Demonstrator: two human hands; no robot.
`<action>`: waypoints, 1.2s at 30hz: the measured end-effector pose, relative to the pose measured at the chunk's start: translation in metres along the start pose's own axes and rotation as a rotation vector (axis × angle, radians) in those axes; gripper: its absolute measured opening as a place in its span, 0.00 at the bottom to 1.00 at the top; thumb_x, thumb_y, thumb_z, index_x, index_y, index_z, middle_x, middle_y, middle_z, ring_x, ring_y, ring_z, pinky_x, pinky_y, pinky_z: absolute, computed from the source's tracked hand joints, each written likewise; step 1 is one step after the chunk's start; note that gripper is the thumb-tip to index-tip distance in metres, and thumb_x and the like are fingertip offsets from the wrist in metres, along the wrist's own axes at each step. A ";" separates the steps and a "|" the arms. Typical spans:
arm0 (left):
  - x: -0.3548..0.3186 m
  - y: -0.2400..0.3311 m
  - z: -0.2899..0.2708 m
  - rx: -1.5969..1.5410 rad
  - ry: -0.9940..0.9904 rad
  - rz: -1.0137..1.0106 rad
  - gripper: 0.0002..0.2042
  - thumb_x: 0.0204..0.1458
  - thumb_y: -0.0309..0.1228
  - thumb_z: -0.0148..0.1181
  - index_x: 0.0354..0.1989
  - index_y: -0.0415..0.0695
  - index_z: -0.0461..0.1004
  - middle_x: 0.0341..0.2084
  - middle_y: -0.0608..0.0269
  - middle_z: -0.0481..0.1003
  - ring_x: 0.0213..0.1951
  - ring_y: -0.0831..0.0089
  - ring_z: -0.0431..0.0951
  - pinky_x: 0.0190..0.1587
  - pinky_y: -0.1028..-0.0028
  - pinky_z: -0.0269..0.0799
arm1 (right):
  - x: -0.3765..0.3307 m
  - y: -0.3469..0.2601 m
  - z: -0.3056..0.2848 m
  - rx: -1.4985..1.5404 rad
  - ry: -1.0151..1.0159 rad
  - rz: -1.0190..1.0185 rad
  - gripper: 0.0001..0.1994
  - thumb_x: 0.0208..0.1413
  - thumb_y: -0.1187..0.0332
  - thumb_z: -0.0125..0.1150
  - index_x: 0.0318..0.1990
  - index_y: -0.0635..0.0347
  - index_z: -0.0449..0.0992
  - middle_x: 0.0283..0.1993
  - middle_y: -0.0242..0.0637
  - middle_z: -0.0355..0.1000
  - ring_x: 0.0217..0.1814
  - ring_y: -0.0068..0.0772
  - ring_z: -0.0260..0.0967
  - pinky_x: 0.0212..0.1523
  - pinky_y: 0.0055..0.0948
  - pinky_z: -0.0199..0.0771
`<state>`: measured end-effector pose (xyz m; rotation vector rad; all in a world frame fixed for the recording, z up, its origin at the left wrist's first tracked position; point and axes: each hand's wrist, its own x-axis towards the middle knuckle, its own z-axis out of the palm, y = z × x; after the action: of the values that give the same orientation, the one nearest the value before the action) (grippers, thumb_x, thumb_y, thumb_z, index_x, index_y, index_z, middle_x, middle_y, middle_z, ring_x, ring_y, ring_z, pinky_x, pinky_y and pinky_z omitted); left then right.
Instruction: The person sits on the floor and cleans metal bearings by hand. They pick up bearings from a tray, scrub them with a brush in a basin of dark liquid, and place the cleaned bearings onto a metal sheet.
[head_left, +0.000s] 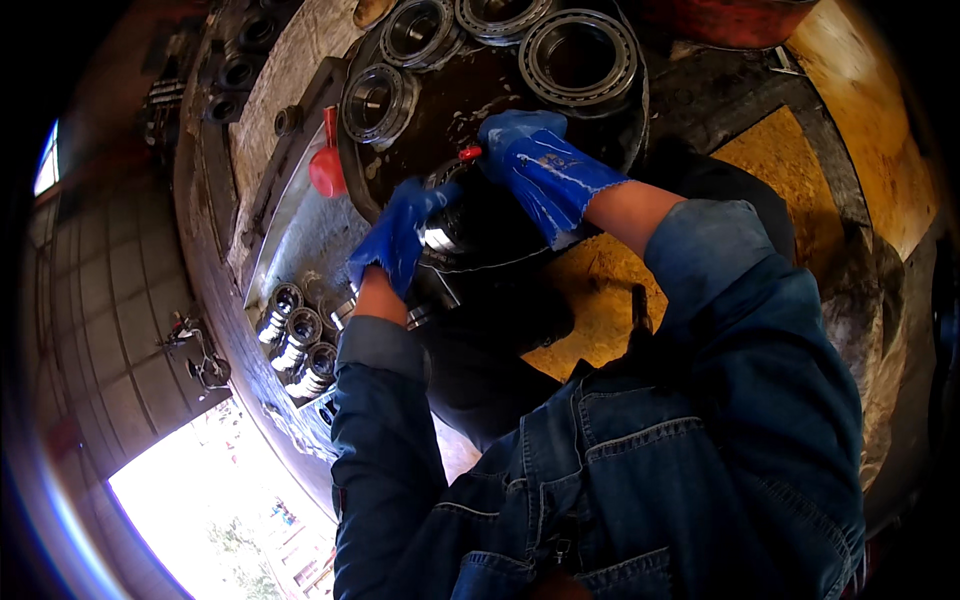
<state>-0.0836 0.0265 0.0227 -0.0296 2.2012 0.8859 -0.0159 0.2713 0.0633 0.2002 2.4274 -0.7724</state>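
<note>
Mid-frame, the blue-gloved left hand [402,228] lies against a shiny dark-steel round bearing [439,239], its grip hidden from me; the blue-gloved right hand [525,142] closes around a red-ended tool [470,153]. Oily steel could slip.

Worn on the head, the fisheye looks steeply down past a blue denim jacket [640,470] onto a near, dark round tub [455,105], a bright rectangular doorway [215,490] far off.
</note>
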 end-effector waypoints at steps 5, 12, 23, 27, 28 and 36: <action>-0.013 0.040 0.023 0.778 0.049 0.266 0.33 0.45 0.38 0.75 0.61 0.42 0.73 0.51 0.51 0.81 0.48 0.56 0.83 0.50 0.65 0.79 | 0.007 0.020 -0.006 0.105 0.065 0.056 0.19 0.60 0.47 0.62 0.52 0.44 0.84 0.49 0.35 0.83 0.52 0.42 0.81 0.53 0.47 0.80; -0.035 0.053 0.030 1.441 -0.111 0.855 0.23 0.44 0.26 0.69 0.53 0.47 0.79 0.42 0.55 0.83 0.46 0.54 0.84 0.47 0.61 0.81 | -0.010 0.036 0.008 0.006 0.122 -0.173 0.21 0.60 0.47 0.61 0.52 0.46 0.84 0.47 0.36 0.83 0.52 0.45 0.81 0.55 0.51 0.77; -0.065 0.017 0.006 1.419 0.461 0.872 0.21 0.55 0.33 0.66 0.59 0.45 0.75 0.58 0.54 0.77 0.54 0.58 0.81 0.54 0.63 0.79 | -0.019 0.052 0.023 0.247 0.309 -0.232 0.22 0.57 0.47 0.63 0.50 0.53 0.83 0.50 0.46 0.81 0.54 0.52 0.79 0.54 0.44 0.79; -0.083 -0.016 -0.009 0.298 0.413 0.172 0.30 0.59 0.40 0.66 0.67 0.41 0.67 0.59 0.52 0.76 0.56 0.56 0.79 0.53 0.59 0.80 | -0.002 0.060 0.036 0.441 0.338 -0.194 0.23 0.58 0.47 0.63 0.49 0.56 0.83 0.48 0.51 0.80 0.52 0.53 0.79 0.52 0.42 0.79; -0.083 -0.029 -0.017 -0.119 0.285 0.055 0.33 0.58 0.43 0.66 0.69 0.40 0.65 0.59 0.52 0.76 0.56 0.56 0.79 0.52 0.58 0.80 | 0.012 0.060 0.043 0.595 0.293 -0.116 0.23 0.58 0.47 0.63 0.49 0.57 0.83 0.47 0.53 0.80 0.50 0.53 0.79 0.51 0.42 0.79; -0.048 0.023 0.080 0.146 0.549 -0.248 0.48 0.40 0.46 0.80 0.66 0.31 0.64 0.54 0.43 0.78 0.51 0.56 0.82 0.52 0.64 0.79 | 0.010 0.061 0.069 1.193 0.234 -0.080 0.23 0.64 0.49 0.60 0.51 0.62 0.82 0.37 0.48 0.82 0.42 0.48 0.80 0.46 0.39 0.79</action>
<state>-0.0049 0.0805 0.0291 -0.5192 2.6851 0.6231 0.0277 0.2816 -0.0183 0.6596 1.8450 -2.2358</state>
